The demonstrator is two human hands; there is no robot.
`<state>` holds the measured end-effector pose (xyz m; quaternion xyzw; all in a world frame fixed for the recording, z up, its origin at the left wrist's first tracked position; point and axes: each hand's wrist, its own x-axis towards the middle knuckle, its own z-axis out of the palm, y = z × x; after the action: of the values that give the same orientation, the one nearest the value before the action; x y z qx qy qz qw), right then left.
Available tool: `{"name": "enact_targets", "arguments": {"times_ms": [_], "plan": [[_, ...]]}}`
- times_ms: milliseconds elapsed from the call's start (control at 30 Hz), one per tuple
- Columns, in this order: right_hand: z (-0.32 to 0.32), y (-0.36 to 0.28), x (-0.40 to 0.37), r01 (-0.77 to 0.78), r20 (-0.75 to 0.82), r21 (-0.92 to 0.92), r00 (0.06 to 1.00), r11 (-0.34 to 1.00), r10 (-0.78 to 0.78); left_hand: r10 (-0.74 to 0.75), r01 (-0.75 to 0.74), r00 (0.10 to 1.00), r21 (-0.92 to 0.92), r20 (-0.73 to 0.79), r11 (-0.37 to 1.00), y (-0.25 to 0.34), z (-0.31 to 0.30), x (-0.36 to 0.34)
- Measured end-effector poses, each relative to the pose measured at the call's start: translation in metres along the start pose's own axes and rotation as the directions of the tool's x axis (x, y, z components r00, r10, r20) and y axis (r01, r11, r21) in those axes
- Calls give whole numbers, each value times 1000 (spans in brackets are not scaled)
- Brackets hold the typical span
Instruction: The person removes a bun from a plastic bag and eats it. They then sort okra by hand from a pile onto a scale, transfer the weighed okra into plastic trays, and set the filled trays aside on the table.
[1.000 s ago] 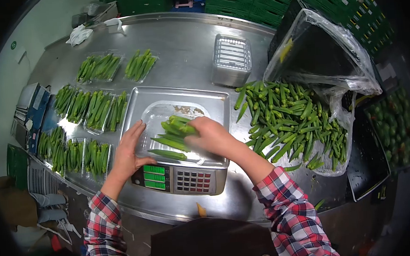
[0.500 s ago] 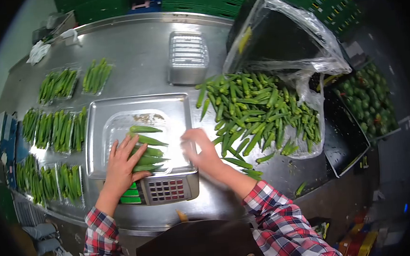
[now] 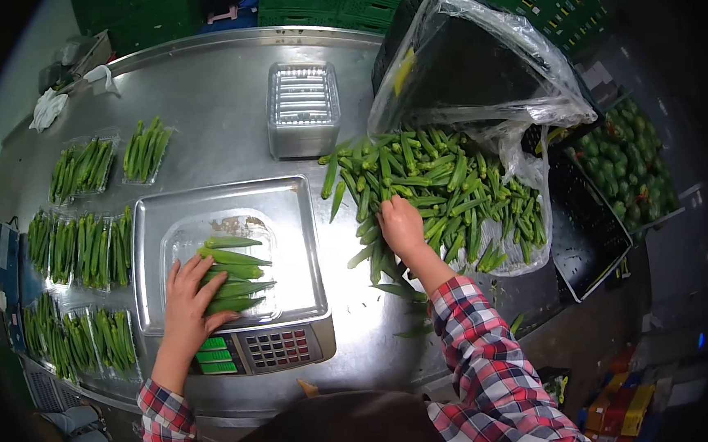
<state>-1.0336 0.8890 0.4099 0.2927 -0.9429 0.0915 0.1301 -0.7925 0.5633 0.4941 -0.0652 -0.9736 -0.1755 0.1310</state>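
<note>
Several okra pods [image 3: 238, 272] lie side by side on the metal pan [image 3: 146, 235] of a weighing scale, with what looks like a clear plastic tray around them. My left hand [image 3: 186, 302] rests on their stem ends with its fingers spread. Further right, my right hand [image 3: 404, 227] is at the near left part of a large okra heap [image 3: 440, 166]. Its fingers are curled down onto okra there, and the fingertips are partly hidden. The scale's keypad [image 3: 277, 348] and green displays [image 3: 216, 355] face me.
Filled okra trays [image 3: 89, 248] stand in rows at the left. Behind the scale is a stack of clear trays [image 3: 303, 109]. A tipped black crate [image 3: 474, 65] with a plastic liner stands beyond the heap. Another crate [image 3: 633, 160] holds dark green produce at the right.
My right hand has moved from the scale's right edge to the okra heap, away from me and to the right. My left hand stays at the okra on the scale. The view has shifted slightly.
</note>
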Motion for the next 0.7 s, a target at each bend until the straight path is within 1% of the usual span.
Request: {"name": "enact_targets", "arguments": {"times_ms": [33,133,167,200,233,267,300,333,367,400,433,467,500,533,567,600,633,667,700], "plan": [[-2,1,1,28,-2,10,1000,1000,-28,-8,8,1000,0,-15,1000,2,-2,-2],[-25,5,-12,-3,-62,217,998,976,17,-35,34,998,-27,-60,999,10,-11,-4],[-43,3,-19,-154,23,422,987,893,160,-42,39,997,-45,-70,998,14,-11,-4],[-67,0,-31,-308,135,589,949,747,285,-61,59,997,-45,-57,997,15,-10,-5],[-86,2,-45,-447,265,709,886,546,381,-76,74,996,-46,-42,996,14,-8,-5],[-100,14,-63,-470,330,819,855,329,401,-87,86,996,-50,-26,995,14,-5,-4],[-123,21,-78,-473,332,830,845,296,419,-99,99,995,-58,8,993,15,-5,-3],[-144,35,-95,-506,348,822,809,260,473,-103,105,994,-61,31,993,16,-2,-3],[-166,53,-114,-581,344,758,742,297,575,-107,110,993,-58,54,992,14,-1,-4],[-190,72,-130,-599,285,727,707,335,647,-112,116,991,-54,75,992,12,1,-5],[-215,94,-145,-682,166,588,628,435,761,-117,121,991,-68,57,990,9,4,-7],[-228,137,-171,-665,26,583,590,467,807,-133,137,990,-84,55,987,7,5,-8],[-256,145,-179,-692,-216,479,504,540,836,-152,156,987,-98,52,983,6,5,-8],[-270,177,-200,-668,-455,287,536,687,711,-173,177,984,-110,45,978,6,5,-7],[-286,174,-198,-699,-614,115,509,706,604,-203,209,978,-141,51,968,7,5,-6],[-292,166,-193,-692,-647,74,514,718,562,-215,221,975,-145,55,964,6,6,-7],[-282,156,-185,-650,-567,249,504,718,652,-226,232,972,-147,60,961,5,9,-7],[-269,143,-175,-596,-474,420,500,685,725,-234,241,970,-148,64,959,5,10,-6],[-245,135,-166,-585,-391,312,639,749,662,-223,231,973,-137,66,963,5,10,-5]]}}
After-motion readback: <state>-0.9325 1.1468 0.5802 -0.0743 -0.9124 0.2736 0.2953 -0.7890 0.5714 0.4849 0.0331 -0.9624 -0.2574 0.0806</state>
